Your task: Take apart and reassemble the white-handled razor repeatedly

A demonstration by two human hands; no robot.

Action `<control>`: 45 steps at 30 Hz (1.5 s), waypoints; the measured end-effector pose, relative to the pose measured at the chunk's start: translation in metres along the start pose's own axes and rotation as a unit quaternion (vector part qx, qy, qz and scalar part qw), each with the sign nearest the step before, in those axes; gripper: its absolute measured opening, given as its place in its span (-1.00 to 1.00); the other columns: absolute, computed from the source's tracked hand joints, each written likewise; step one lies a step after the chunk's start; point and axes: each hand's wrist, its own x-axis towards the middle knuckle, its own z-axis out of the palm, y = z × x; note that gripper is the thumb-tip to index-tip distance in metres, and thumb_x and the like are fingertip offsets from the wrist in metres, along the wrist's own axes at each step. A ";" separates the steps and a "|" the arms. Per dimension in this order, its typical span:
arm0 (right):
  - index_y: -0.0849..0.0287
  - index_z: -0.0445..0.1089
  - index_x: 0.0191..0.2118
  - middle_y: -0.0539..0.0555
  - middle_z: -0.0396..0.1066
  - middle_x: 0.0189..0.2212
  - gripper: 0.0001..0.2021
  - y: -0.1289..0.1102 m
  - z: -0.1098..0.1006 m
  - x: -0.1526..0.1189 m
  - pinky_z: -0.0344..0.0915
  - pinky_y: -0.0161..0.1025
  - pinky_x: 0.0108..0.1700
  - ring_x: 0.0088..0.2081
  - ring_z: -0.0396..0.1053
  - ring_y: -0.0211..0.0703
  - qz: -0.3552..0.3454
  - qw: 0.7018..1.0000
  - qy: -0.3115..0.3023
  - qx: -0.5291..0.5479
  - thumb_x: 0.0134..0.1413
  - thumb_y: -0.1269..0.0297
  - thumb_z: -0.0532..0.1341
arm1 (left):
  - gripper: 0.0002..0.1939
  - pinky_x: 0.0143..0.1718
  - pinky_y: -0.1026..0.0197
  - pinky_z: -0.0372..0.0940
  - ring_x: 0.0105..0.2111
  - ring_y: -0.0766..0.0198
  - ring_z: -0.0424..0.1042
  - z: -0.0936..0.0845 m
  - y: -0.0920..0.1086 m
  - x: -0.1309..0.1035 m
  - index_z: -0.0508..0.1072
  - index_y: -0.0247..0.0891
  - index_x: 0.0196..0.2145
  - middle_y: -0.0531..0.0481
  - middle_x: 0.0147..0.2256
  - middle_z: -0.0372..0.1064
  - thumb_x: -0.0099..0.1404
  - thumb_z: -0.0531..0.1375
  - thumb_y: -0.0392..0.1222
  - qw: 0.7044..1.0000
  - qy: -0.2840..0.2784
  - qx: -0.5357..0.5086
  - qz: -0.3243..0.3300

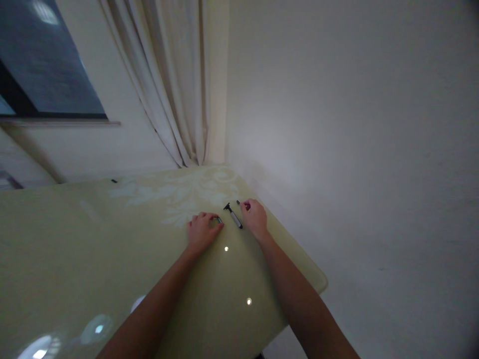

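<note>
A razor (pixel 235 217) with a grey-and-black handle and a dark head lies on the glossy table, between my two hands. My left hand (pixel 204 230) rests on the table left of it, thumb and fingers closed around a small dark piece with a pale edge (pixel 219 220); its exact kind is too small to tell. To the razor's right, my right hand (pixel 255 217) is closed in a pinch. A small black piece (pixel 238 202) sticks out at its fingertips, the rest of it hidden by the fingers.
The pale yellow-green table (pixel 93 259) has a floral pattern and reflects lights. A small black object (pixel 114 181) lies near its far edge. A plain wall (pixel 337 149) runs along the right side. A curtain (pixel 175 80) hangs at the back, beside a window (pixel 48 65).
</note>
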 end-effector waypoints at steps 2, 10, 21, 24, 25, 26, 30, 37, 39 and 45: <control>0.18 0.55 -0.20 0.13 0.57 -0.23 -0.81 -0.002 0.003 -0.003 0.21 -0.28 -0.24 -0.24 0.46 -0.14 -0.011 1.000 -0.007 -0.002 0.36 0.22 0.23 | -0.62 0.13 -0.11 0.22 0.09 -0.13 0.41 0.000 -0.001 0.000 0.63 -0.12 -0.01 -0.19 0.02 0.52 0.30 0.28 0.07 1.000 0.001 -0.013 0.012; 0.17 0.52 -0.23 0.14 0.55 -0.24 -0.84 -0.002 0.015 -0.007 0.22 -0.26 -0.20 -0.20 0.45 -0.10 -0.064 0.996 -0.047 -0.030 0.34 0.26 0.23 | -0.61 0.00 0.04 0.37 -0.12 0.05 0.54 -0.044 -0.065 -0.021 0.63 -0.14 -0.06 -0.11 -0.07 0.56 0.26 0.26 0.09 0.996 -0.007 -0.051 0.067; 0.17 0.47 -0.18 0.16 0.52 -0.22 -0.93 0.001 0.026 -0.013 0.26 -0.22 -0.15 -0.19 0.44 -0.05 -0.102 0.992 -0.075 -0.022 0.23 0.38 0.26 | -0.56 0.09 -0.23 0.31 0.12 -0.22 0.45 -0.114 -0.165 -0.067 0.63 -0.09 0.03 -0.20 0.12 0.50 0.35 0.16 0.12 0.992 0.028 0.083 -0.087; 0.16 0.45 -0.19 0.08 0.50 -0.30 -0.92 -0.002 0.024 -0.016 0.25 -0.26 -0.19 -0.27 0.43 -0.12 -0.114 0.990 -0.081 -0.008 0.20 0.42 0.26 | -0.55 0.11 -0.28 0.28 0.14 -0.22 0.43 -0.111 -0.162 -0.062 0.62 -0.05 0.07 -0.19 0.15 0.47 0.35 0.17 0.13 0.992 0.013 0.083 -0.091; 0.16 0.44 -0.18 0.05 0.49 -0.32 -0.91 -0.006 0.024 -0.018 0.25 -0.28 -0.21 -0.30 0.41 -0.15 -0.120 0.989 -0.084 0.009 0.19 0.43 0.26 | -0.55 0.12 -0.28 0.27 0.14 -0.22 0.43 -0.110 -0.162 -0.060 0.61 -0.04 0.07 -0.18 0.16 0.47 0.35 0.16 0.14 0.992 0.010 0.082 -0.091; 0.16 0.44 -0.19 0.03 0.48 -0.33 -0.90 -0.012 0.025 -0.022 0.25 -0.30 -0.23 -0.32 0.40 -0.18 -0.128 0.987 -0.088 0.034 0.18 0.43 0.27 | -0.55 0.12 -0.27 0.27 0.14 -0.22 0.43 -0.109 -0.162 -0.059 0.61 -0.03 0.07 -0.18 0.16 0.47 0.35 0.16 0.14 0.992 0.009 0.081 -0.092; 0.15 0.41 -0.21 -0.02 0.45 -0.36 -0.90 -0.054 0.037 -0.045 0.24 -0.34 -0.27 -0.36 0.36 -0.24 -0.176 0.965 -0.139 0.134 0.14 0.43 0.28 | -0.52 0.10 -0.18 0.31 0.09 -0.17 0.47 -0.108 -0.168 -0.057 0.62 -0.06 0.04 -0.19 0.10 0.49 0.32 0.15 0.17 0.995 0.017 0.062 -0.080; 0.12 0.39 -0.18 -0.05 0.46 -0.36 -0.87 -0.148 0.086 -0.080 0.22 -0.34 -0.25 -0.34 0.38 -0.24 -0.190 0.942 -0.229 0.156 0.16 0.41 0.29 | -0.44 0.07 -0.02 0.38 -0.08 -0.06 0.52 -0.124 -0.200 -0.057 0.67 -0.18 -0.05 -0.21 -0.08 0.55 0.21 0.17 0.23 0.998 0.038 0.018 -0.040; 0.12 0.38 -0.18 -0.02 0.48 -0.33 -0.88 -0.168 0.101 -0.086 0.23 -0.33 -0.24 -0.31 0.39 -0.21 -0.184 0.943 -0.233 0.152 0.17 0.39 0.29 | -0.44 0.05 0.00 0.40 -0.10 -0.04 0.53 -0.128 -0.206 -0.059 0.67 -0.17 -0.05 -0.20 -0.08 0.55 0.18 0.19 0.23 0.998 0.031 0.007 -0.054; 0.13 0.36 -0.09 0.14 0.49 -0.14 -0.85 -0.200 0.118 -0.099 0.31 -0.20 -0.13 -0.15 0.45 -0.05 -0.184 0.955 -0.219 0.079 0.23 0.33 0.22 | -0.38 0.04 0.00 0.41 -0.09 -0.05 0.53 -0.131 -0.209 -0.059 0.66 -0.21 -0.01 -0.23 -0.08 0.54 0.15 0.19 0.25 0.998 0.021 -0.022 -0.057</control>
